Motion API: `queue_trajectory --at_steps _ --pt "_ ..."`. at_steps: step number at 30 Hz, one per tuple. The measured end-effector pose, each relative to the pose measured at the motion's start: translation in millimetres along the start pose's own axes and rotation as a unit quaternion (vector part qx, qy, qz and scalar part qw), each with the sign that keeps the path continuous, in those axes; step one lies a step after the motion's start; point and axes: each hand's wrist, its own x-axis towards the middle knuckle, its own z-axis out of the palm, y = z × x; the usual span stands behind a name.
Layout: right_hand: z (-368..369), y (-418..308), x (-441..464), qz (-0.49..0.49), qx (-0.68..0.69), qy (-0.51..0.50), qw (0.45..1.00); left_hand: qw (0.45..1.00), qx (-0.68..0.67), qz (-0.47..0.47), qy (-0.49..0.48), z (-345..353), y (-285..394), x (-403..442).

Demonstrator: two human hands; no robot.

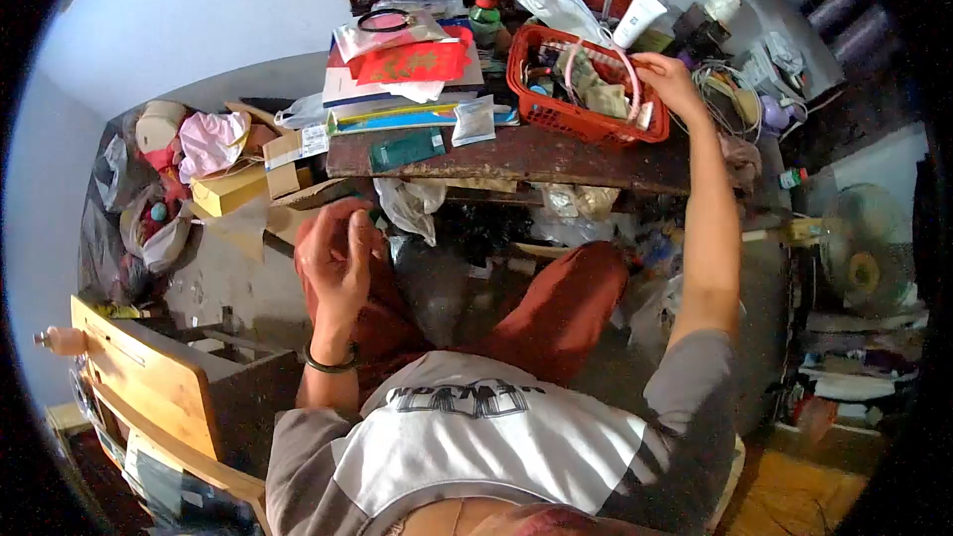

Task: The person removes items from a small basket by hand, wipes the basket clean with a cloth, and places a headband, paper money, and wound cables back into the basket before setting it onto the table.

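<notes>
My left hand (338, 253) is raised over my left knee, its fingers curled together; a small dark bit shows at the fingertips, too small to name. At the right end of the desk, my right hand (670, 84) reaches to the rim of a red plastic basket (586, 124). Its fingertips pinch the side of a thin pink hoop (633, 89) that stands up in the basket. Crumpled pale green cloth or paper (601, 94) lies inside the hoop, among small items. A white tube (638, 18) leans at the basket's back edge.
On the desk (516, 157) lie a red packet (412, 62), books, a dark green packet (407, 150) and a white sachet (474, 121). A green bottle (484, 15) stands behind. Boxes and bags are at left, a wooden chair (149, 367) lower left, a fan (864, 248) at right.
</notes>
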Motion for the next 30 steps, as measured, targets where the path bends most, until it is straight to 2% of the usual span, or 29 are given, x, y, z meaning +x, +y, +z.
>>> queue_trajectory --at_steps 1,3,4,7,8,10,11,12,15,17,18,19,21,24,27,28,29,30 --pt "8 4 5 0.012 0.027 0.032 0.999 1.0 0.008 0.009 0.014 1 2 6" --pt "15 9 10 -0.011 -0.034 0.077 0.996 1.0 -0.01 0.022 0.016 9 7 12" --pt "15 7 10 0.017 -0.01 0.077 0.997 1.0 0.009 0.018 -0.006 10 12 12" --pt "12 3 8 0.046 0.014 0.117 0.992 0.995 0.055 0.067 -0.044 18 -3 4" --pt "10 2 7 0.058 0.044 0.128 0.989 0.986 0.105 0.12 -0.042 19 -2 4" --pt "9 -2 11 0.085 0.068 0.143 0.984 0.993 0.073 0.072 -0.055 20 -5 -3" --pt "6 5 17 0.106 0.042 0.105 0.988 0.995 0.058 0.046 -0.061 20 -7 -8" --pt "9 10 22 0.099 0.045 0.11 0.988 0.996 0.052 0.03 -0.064 19 -11 -11" --pt "26 43 43 0.054 0.011 0.189 0.98 0.995 0.076 0.043 -0.052 17 -13 -17" --pt "28 24 41 0.117 -0.02 0.209 0.971 0.996 0.071 0.035 -0.049 17 -15 -22" --pt "27 25 39 0.079 -0.036 0.205 0.975 0.996 0.067 0.037 -0.048 17 -18 -24" --pt "27 25 39 0.081 -0.03 0.186 0.979 0.996 0.065 0.039 -0.052 18 -17 -24" --pt "28 17 30 0.072 0.04 0.183 0.98 0.995 0.06 0.043 -0.061 20 -13 -24" --pt "28 11 16 0.176 0.19 0.197 0.946 0.994 0.058 0.063 -0.066 26 -9 -22" --pt "29 -28 -16 0.16 0.366 0.159 0.903 0.995 0.046 0.039 -0.082 30 -13 -26" --pt "34 -19 -18 0.118 0.424 0.17 0.882 0.995 0.036 0.028 -0.094 30 -16 -29" --pt "38 -17 -26 0.108 0.44 0.188 0.871 0.994 0.024 0.017 -0.107 31 -19 -31" --pt "42 -16 -34 0.101 0.383 0.222 0.891 0.995 0.013 0.015 -0.099 34 -19 -34"
